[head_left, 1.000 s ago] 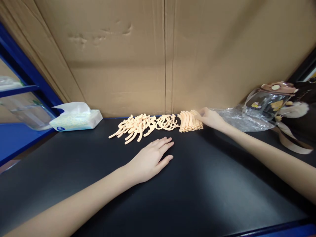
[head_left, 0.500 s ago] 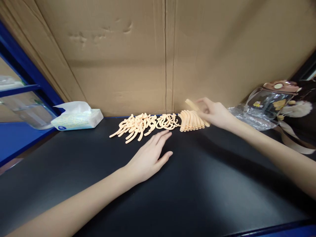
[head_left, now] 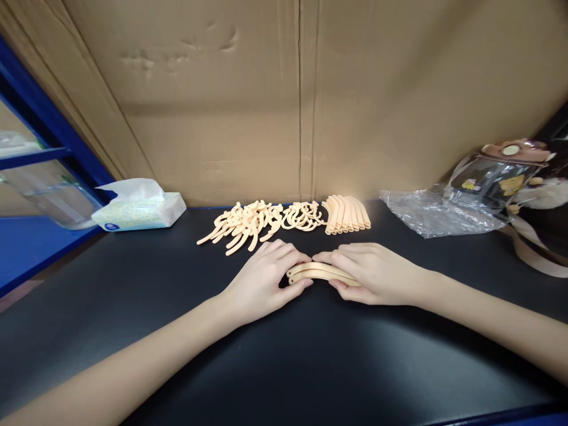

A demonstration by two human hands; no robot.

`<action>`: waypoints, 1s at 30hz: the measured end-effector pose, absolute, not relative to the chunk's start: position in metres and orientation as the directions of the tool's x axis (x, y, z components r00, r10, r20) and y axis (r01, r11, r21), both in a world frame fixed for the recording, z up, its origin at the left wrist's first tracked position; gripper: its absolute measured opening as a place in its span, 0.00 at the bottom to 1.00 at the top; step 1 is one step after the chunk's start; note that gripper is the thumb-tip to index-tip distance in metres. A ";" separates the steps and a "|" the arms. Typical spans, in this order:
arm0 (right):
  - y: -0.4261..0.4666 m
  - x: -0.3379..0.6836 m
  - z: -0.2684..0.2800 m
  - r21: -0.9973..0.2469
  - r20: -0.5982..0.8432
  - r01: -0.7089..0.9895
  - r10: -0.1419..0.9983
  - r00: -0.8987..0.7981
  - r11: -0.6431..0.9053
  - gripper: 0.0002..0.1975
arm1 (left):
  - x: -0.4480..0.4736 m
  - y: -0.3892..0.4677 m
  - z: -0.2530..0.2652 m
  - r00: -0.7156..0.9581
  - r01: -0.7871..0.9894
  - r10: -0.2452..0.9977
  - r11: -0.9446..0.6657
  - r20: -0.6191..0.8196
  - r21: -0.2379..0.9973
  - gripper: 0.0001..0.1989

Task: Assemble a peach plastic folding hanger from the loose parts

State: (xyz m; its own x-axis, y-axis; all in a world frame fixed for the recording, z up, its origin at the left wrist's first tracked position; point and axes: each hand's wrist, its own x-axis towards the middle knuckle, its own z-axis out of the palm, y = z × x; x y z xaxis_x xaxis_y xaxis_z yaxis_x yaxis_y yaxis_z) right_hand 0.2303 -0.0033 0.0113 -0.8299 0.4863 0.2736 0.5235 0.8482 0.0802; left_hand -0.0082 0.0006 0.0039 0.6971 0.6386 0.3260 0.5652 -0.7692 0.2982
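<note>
Head view, single entry. Mount: on the person's head, above the near side of a black table. Facing: forward, tilted down. Range: near; left hand and right hand fall close to mid-picture, left forearm cut by the lower left corner, right forearm by the right edge. Field: wide, blue frame at left to clear bottle at right; cardboard filling the top, beyond the table.

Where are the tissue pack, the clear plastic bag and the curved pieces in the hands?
Tissue pack (head_left: pixel 139 214), head view: on its patterned front side.
Clear plastic bag (head_left: pixel 432 214), head view: on its crumpled middle.
Curved pieces (head_left: pixel 316 274), head view: on the lower one's uncovered stretch.
</note>
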 end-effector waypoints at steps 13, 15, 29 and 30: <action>-0.011 0.231 0.009 -0.175 0.229 0.509 0.538 -0.812 0.843 0.10 | -0.006 -0.008 0.007 0.815 0.521 0.535 -0.845 0.225 0.122 0.06; -0.013 0.230 0.009 -0.223 0.213 0.509 0.551 -0.807 0.831 0.10 | -0.007 -0.008 0.008 0.836 0.498 0.508 -0.861 0.208 0.105 0.06; -0.014 0.229 0.011 -0.334 0.179 0.486 0.561 -0.808 0.807 0.14 | -0.014 0.006 0.005 0.667 0.630 0.669 -0.741 0.328 0.232 0.12; -0.014 0.230 0.011 -0.337 0.186 0.486 0.563 -0.805 0.807 0.15 | -0.016 0.010 0.005 0.647 0.658 0.678 -0.728 0.348 0.193 0.12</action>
State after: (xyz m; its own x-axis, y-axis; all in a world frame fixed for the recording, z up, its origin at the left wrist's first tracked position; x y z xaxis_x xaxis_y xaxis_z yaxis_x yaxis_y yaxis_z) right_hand 0.2297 -0.0140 0.0110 -0.8055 0.5627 0.1862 0.4858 0.8067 -0.3365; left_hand -0.0164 0.0100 0.0045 0.6473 0.6780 0.3484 0.6584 -0.7276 0.1926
